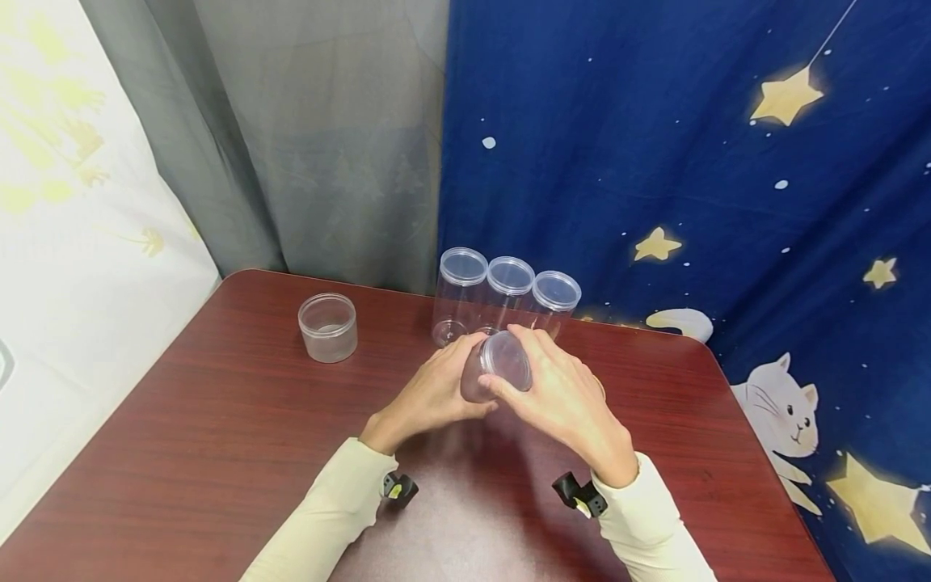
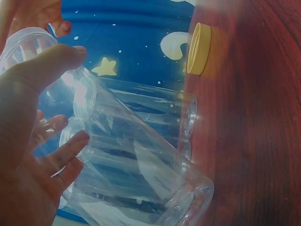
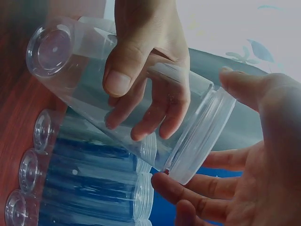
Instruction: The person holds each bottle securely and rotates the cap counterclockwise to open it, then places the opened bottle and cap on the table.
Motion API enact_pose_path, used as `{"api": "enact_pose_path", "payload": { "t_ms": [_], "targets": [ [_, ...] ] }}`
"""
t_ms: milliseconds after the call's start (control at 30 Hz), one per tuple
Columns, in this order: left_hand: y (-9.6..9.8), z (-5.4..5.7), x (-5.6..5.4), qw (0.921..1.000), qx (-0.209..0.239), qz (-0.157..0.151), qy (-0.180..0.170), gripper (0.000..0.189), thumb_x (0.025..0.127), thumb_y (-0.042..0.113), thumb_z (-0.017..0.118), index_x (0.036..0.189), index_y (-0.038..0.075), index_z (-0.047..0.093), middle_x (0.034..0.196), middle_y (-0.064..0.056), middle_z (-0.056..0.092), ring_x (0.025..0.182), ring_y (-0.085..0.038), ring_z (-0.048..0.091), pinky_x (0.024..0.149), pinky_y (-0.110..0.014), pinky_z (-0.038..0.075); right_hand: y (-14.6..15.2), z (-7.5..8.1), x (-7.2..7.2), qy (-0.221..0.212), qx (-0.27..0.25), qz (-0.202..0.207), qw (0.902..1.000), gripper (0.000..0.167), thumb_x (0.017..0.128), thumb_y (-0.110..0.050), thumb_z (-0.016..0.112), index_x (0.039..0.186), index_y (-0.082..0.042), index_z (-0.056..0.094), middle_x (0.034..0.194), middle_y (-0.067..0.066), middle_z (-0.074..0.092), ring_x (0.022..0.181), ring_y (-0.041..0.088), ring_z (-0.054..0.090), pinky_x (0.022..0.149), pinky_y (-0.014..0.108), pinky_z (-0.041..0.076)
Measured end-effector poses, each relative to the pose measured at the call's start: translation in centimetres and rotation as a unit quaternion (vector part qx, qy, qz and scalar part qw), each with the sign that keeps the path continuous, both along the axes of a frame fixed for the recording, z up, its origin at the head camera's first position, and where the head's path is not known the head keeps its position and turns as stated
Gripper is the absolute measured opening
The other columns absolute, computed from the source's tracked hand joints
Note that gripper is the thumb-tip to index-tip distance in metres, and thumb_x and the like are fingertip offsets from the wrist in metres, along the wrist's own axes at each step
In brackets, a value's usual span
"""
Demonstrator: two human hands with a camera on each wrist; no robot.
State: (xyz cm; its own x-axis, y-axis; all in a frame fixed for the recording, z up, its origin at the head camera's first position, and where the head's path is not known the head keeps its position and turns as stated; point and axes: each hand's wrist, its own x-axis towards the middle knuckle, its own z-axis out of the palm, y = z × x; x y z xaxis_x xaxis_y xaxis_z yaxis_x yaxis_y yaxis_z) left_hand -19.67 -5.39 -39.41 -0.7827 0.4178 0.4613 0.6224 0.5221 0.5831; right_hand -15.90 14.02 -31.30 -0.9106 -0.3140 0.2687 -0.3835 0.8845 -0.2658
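A tall clear plastic jar (image 3: 89, 80) is held tilted in front of me, its lidded end up toward the right. My left hand (image 1: 422, 392) grips the jar's body, with the thumb on one side and the fingers round the other. My right hand (image 1: 570, 396) holds the translucent screw lid (image 3: 204, 136) at its rim between thumb and fingers. Just behind the hands, three similar clear jars (image 1: 509, 279) with lids stand upright in a row. In the left wrist view, a yellow lid (image 2: 200, 49) rests on the table; the right hand mostly hides it in the head view.
A short, wide clear tub (image 1: 329, 327) stands at the back left of the dark red wooden table (image 1: 240, 436). Grey curtain (image 1: 342, 145) and blue star-patterned curtain (image 1: 582, 162) hang along the far edge. White patterned cloth (image 1: 80, 242) borders the left side.
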Motion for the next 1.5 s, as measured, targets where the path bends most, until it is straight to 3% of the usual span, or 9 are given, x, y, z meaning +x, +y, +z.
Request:
{"api": "enact_pose_path", "payload": {
  "t_ms": [267,400,600,733,1200,1367,1500],
  "targets": [
    [0.0,-0.2,-0.1,1.0000,-0.001,-0.002,0.002,0.090,0.068,0.037,0.088,0.141,0.007,0.045,0.132,-0.008,0.058,0.113,-0.025,0.060,0.095,-0.045,0.050,0.2,0.0,-0.3,-0.004,-0.031,0.058,0.9978,0.069,0.086,-0.053,0.068,0.141,-0.018,0.047,0.131,0.005,0.057,0.110,0.023,0.062,0.085,0.049,0.054],
    [0.0,-0.2,-0.1,1.0000,-0.001,-0.001,0.004,0.090,0.068,0.036,0.088,0.141,0.006,0.045,0.131,-0.008,0.058,0.113,-0.025,0.059,0.096,-0.046,0.050,0.4,-0.1,-0.3,0.004,-0.035,0.071,0.9969,0.070,0.086,-0.049,0.069,0.144,-0.018,0.045,0.129,0.004,0.057,0.105,0.022,0.063,0.082,0.046,0.055],
    [-0.1,-0.2,-0.3,0.9997,-0.009,0.010,0.019,0.089,0.067,0.035,0.089,0.140,0.007,0.046,0.130,-0.007,0.059,0.114,-0.024,0.058,0.097,-0.047,0.047,0.6,0.0,-0.2,0.015,-0.043,0.058,0.9972,0.077,0.085,-0.048,0.071,0.152,-0.034,0.035,0.131,0.000,0.053,0.095,0.025,0.066,0.073,0.044,0.056],
    [-0.2,-0.2,-0.5,0.9994,-0.010,0.023,0.025,0.091,0.065,0.034,0.090,0.140,0.006,0.046,0.131,-0.007,0.059,0.116,-0.024,0.057,0.095,-0.047,0.046,0.9,0.0,-0.3,0.023,-0.057,0.060,0.9963,0.078,0.086,-0.047,0.071,0.153,-0.039,0.032,0.134,0.001,0.050,0.099,0.028,0.066,0.078,0.047,0.056],
    [-1.1,-0.5,-0.8,0.9976,0.021,0.059,0.029,0.088,0.066,0.033,0.091,0.139,0.010,0.047,0.129,-0.007,0.058,0.120,-0.023,0.054,0.094,-0.049,0.044,2.1,-1.2,-0.7,0.046,-0.081,0.067,0.9934,0.070,0.085,-0.045,0.075,0.145,-0.024,0.046,0.129,0.005,0.054,0.102,0.028,0.064,0.086,0.047,0.054],
    [-1.5,-0.8,-0.9,0.9959,0.039,0.077,0.025,0.089,0.065,0.029,0.092,0.139,0.010,0.046,0.132,-0.010,0.053,0.121,-0.024,0.052,0.094,-0.049,0.043,2.7,-1.8,-0.8,0.042,-0.073,0.054,0.9950,0.070,0.085,-0.047,0.074,0.144,-0.022,0.046,0.130,0.005,0.055,0.105,0.028,0.064,0.084,0.050,0.054],
    [-1.6,-1.0,-0.9,0.9930,0.058,0.101,0.022,0.090,0.063,0.026,0.093,0.138,0.011,0.047,0.126,-0.013,0.046,0.113,-0.031,0.053,0.093,-0.051,0.044,3.0,-2.4,-0.8,0.038,-0.061,0.035,0.9967,0.070,0.085,-0.050,0.073,0.143,-0.022,0.047,0.130,0.004,0.056,0.101,0.028,0.065,0.079,0.051,0.054]
  ]
}}
